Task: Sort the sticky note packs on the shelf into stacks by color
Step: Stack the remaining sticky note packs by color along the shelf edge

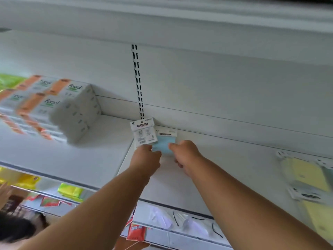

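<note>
A blue sticky note pack lies flat at the back of the white shelf, under the slotted upright. My left hand holds another pack upright by its lower edge, its white printed back facing me. My right hand touches the blue pack's right edge with its fingertips, fingers loosely curled. Yellow sticky note packs lie piled at the shelf's right end.
Stacked white-and-orange facial tissue boxes fill the shelf's left part. A black slotted upright runs up the back wall. Below the shelf edge hang yellow and red packets. Another shelf overhangs at the top.
</note>
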Demonstrator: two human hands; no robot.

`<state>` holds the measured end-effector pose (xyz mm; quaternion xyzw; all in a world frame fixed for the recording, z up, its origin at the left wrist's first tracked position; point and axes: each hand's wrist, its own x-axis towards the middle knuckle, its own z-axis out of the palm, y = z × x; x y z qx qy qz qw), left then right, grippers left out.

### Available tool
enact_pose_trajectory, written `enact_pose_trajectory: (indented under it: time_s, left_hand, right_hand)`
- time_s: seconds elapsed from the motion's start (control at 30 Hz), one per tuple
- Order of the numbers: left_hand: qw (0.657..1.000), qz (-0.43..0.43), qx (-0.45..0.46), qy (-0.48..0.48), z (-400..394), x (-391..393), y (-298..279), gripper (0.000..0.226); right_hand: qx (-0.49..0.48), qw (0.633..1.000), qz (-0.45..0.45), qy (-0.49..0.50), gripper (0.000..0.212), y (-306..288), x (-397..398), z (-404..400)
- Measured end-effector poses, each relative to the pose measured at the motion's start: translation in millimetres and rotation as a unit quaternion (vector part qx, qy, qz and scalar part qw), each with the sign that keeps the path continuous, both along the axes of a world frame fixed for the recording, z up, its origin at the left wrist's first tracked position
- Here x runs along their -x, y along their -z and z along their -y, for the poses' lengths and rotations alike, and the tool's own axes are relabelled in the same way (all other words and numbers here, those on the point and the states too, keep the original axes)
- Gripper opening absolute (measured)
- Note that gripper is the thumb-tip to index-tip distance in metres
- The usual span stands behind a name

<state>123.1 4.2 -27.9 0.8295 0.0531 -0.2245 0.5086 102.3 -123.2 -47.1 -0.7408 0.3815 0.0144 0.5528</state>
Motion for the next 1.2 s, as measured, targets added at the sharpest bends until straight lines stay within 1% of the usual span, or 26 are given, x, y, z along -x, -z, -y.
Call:
enact_pose_trajectory:
  time_s: [0.07, 0.13, 0.2, 0.27, 0.3, 0.37, 0.43, 0.57, 0.67, 0.73, 0.77, 0.83, 0.87, 0.93, 1.0, 1.07, 1.2]
  left_hand:
    - [0.991, -0.079, 0.094, -0.051, 0.2, 1.8, -0.2, 0.012]
    - [0.974, -0.137, 0.163, -0.077, 2.3, 8.1, -5.4, 0.010]
    - [0.972, -0.143, 0.179, -0.044, 8.2, 16.5, -9.6, 0.011]
    - [0.986, -0.085, 0.137, 0.044, 19.7, 27.4, -9.3, 0.012]
    - [0.989, -0.049, 0.115, 0.084, 26.9, 34.3, -9.5, 0.012]
    - [0.986, -0.004, 0.098, 0.138, 44.6, 49.4, -7.7, 0.010]
    - [0.979, 0.005, 0.094, 0.181, 64.7, 68.4, -6.9, 0.008]
    - [0.958, 0.003, 0.083, 0.275, 115.4, 127.0, -3.6, 0.007]
    - [0.941, 0.044, 0.066, 0.329, 159.4, 183.6, 0.8, 0.005]
    - [0.932, 0.093, 0.027, 0.349, 191.4, 223.1, 3.0, 0.011]
    - [0.930, 0.118, 0.002, 0.349, 207.1, 242.8, 4.2, 0.019]
    - [0.932, 0.145, -0.027, 0.331, 238.9, 281.4, 4.7, 0.036]
    - [0.933, 0.156, -0.035, 0.323, 255.0, 298.7, 4.9, 0.042]
    - [0.927, 0.185, -0.059, 0.321, 287.5, 328.2, 4.6, 0.042]
    - [0.912, 0.216, -0.098, 0.334, 316.5, 348.3, 3.2, 0.037]
    - [0.899, 0.228, -0.148, 0.342, 336.8, 362.2, 1.9, 0.035]
    - [0.871, 0.241, -0.240, 0.354, 354.8, 375.4, 5.1, 0.033]
  right_hand:
    - [-0.004, 0.999, 0.009, 0.053, 0.027, 2.6, 8.1, 9.8]
    - [-0.036, 0.997, 0.031, 0.066, 0.025, -4.5, 23.8, 23.6]
    - [-0.106, 0.990, 0.067, 0.065, 0.025, -15.9, 44.1, 34.5]
    - [-0.146, 0.982, 0.099, 0.070, 0.018, -27.9, 68.4, 43.5]
    - [-0.137, 0.982, 0.106, 0.075, 0.015, -30.4, 80.5, 49.5]
    - [-0.068, 0.989, 0.100, 0.086, 0.014, -30.9, 104.0, 65.0]
    - [0.001, 0.989, 0.100, 0.106, 0.016, -33.3, 129.2, 84.3]
    - [0.051, 0.977, 0.122, 0.168, 0.016, -33.2, 200.1, 133.4]
    - [0.128, 0.970, 0.091, 0.183, 0.033, -28.4, 264.4, 172.8]
    - [0.200, 0.963, 0.044, 0.176, 0.029, -25.8, 306.3, 204.1]
    - [0.231, 0.958, 0.020, 0.167, 0.027, -24.8, 324.2, 221.3]
    - [0.271, 0.952, -0.013, 0.139, 0.026, -24.6, 355.5, 256.1]
    - [0.287, 0.949, -0.024, 0.127, 0.025, -25.3, 368.6, 273.1]
    - [0.317, 0.941, -0.049, 0.106, 0.026, -29.3, 389.3, 304.5]
    - [0.340, 0.933, -0.080, 0.084, 0.027, -34.0, 402.4, 330.8]
    - [0.350, 0.929, -0.109, 0.058, 0.027, -35.5, 408.9, 347.8]
    - [0.361, 0.920, -0.154, 0.005, 0.035, -27.9, 408.0, 359.5]
